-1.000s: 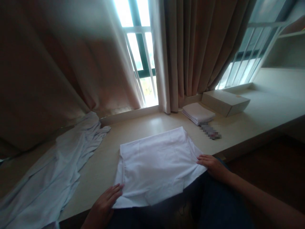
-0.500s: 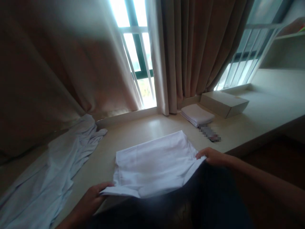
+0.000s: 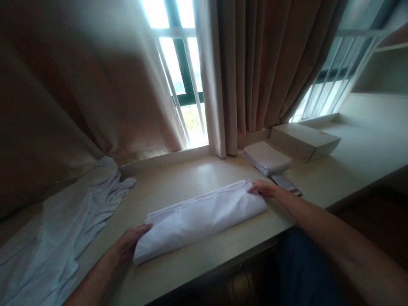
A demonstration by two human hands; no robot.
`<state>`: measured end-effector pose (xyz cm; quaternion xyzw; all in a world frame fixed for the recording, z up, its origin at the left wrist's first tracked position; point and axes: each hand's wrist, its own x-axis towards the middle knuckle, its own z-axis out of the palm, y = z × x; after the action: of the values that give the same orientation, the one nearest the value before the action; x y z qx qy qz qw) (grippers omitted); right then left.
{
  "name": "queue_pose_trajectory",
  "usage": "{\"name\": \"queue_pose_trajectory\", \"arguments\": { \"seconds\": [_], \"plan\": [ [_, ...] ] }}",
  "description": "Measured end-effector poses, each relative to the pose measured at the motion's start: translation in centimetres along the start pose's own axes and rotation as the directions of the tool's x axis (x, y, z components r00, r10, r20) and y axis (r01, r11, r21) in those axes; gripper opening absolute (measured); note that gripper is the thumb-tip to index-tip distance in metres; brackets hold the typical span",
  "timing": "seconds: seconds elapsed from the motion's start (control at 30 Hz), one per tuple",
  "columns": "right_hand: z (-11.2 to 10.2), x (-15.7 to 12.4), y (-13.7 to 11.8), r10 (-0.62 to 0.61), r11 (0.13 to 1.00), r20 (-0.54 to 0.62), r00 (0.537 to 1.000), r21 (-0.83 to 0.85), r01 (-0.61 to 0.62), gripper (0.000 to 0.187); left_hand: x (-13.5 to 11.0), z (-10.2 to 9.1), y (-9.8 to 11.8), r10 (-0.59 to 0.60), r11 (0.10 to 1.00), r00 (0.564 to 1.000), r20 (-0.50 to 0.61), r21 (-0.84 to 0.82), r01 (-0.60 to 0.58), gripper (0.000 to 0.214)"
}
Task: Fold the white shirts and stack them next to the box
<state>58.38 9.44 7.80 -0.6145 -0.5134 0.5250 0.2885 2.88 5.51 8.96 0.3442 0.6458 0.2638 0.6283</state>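
Folded white cloth point(image 3: 200, 223), likely light and limp; left hand point(image 3: 132, 239) and right hand point(image 3: 262, 188), each grip clamped on one end; best held there.

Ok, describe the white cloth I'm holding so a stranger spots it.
On the pale ledge below the curtains, look between the left hand and right hand. The white cloth is a long folded strip, unlike the rumpled fabric to the left or the compact pile near the box.
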Motion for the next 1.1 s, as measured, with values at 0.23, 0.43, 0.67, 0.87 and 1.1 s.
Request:
{"name": "queue_pose_trajectory", "arguments": {
  "seconds": [0.23,0.43,0.67,0.87,1.1],
  "plan": [
    [0.3,1.2,2.2,0.080,0.997,-0.037,0.996,-0.001,-0.080,0.021,1.2,-0.3,-1.3,0.054,0.997,0.973,-0.226,0.063,-0.041,0.037],
    [1.7,1.7,2.2,-0.017,0.984,-0.268,0.963,-0.178,-0.032,0.013,3.0,-0.4,-1.8,0.220,0.939,0.900,-0.375,0.333,-0.091,0.036],
    [2.5,1.6,2.8,-0.131,0.931,-0.421,0.898,-0.362,-0.034,0.020,3.5,-0.7,-2.1,0.334,0.839,0.834,-0.440,0.542,-0.051,0.039],
    [3.7,2.0,2.5,-0.174,0.921,-0.491,0.853,-0.388,-0.036,0.019,3.2,-0.5,-2.1,0.386,0.794,0.819,-0.425,0.605,-0.059,0.038],
    [1.1,1.4,2.5,-0.087,0.974,-0.551,0.830,-0.222,-0.046,0.042,0.2,-0.2,-3.0,0.346,0.880,0.814,-0.466,0.462,-0.110,0.042]
  ]
}}
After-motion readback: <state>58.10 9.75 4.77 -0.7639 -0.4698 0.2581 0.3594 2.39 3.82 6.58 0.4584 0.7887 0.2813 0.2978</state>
